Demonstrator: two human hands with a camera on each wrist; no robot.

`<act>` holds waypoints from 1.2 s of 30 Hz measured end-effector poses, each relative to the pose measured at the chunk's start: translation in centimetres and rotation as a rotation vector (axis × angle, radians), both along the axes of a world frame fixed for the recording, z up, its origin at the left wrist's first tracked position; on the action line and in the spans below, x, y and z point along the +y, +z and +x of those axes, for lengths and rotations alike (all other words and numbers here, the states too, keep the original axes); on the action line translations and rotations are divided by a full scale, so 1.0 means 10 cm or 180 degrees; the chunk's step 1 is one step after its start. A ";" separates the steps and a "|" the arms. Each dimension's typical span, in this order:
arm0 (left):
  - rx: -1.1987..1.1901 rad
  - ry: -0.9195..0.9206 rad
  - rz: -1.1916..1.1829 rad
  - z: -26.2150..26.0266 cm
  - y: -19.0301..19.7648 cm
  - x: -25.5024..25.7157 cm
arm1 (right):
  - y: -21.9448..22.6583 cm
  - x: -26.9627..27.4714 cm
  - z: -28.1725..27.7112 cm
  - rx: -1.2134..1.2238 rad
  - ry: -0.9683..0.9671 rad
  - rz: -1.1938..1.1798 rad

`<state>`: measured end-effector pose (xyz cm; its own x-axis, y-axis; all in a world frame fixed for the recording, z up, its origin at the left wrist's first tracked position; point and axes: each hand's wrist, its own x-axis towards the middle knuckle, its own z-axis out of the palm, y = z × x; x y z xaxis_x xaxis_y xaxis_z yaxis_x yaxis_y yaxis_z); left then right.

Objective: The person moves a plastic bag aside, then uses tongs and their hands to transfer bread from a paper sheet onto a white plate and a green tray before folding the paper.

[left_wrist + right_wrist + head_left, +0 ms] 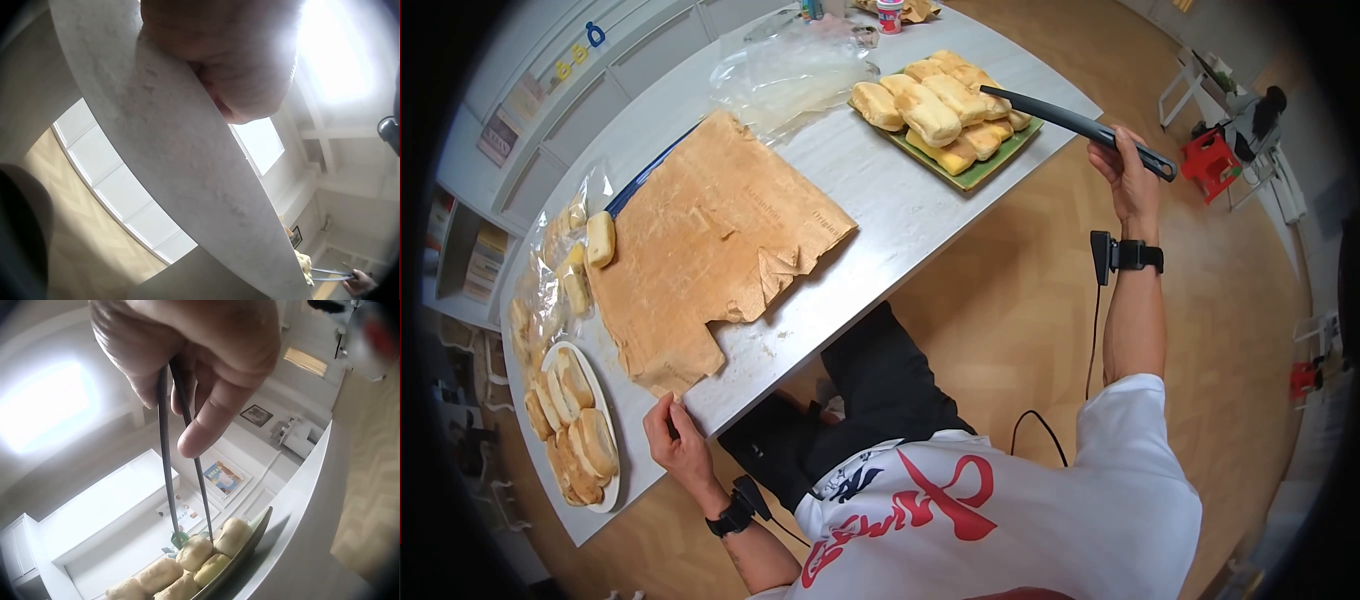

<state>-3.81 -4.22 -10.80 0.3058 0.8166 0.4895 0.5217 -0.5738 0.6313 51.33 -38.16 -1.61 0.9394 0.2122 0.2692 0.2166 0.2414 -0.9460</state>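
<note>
My right hand [1128, 175] grips black tongs [1070, 118] above the table's right end. In the right wrist view, the two arms of the tongs straddle a pale bread roll [195, 552] at the top of a pile. That pile of bread rolls [935, 115] sits on a green square plate [968, 184]. At the table's near edge, my left hand [680, 445] pinches the corner of a torn, flattened brown paper bag [710, 235] between thumb and fingers. The left wrist view shows this hand [231, 56] curled against the tabletop edge, its fingertips hidden.
A white oval plate [611, 480] of browned rolls stands left of my left hand. Clear plastic bags [785, 75] lie at the back, and another with rolls [550, 260] at the left. A small tub [889, 16] stands at the far edge. A red stool [1210, 165] is on the floor.
</note>
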 end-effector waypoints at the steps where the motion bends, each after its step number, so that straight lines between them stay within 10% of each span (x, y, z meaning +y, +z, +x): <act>1: -0.0051 0.0020 -0.0017 0.00 0.00 0.00 | 0.00 0.01 -0.02 -0.0026 -0.0012 0.0022; 36: -0.0162 0.0072 -0.0084 0.03 0.00 -0.02 | -0.40 0.58 0.03 0.0204 -0.0171 0.0801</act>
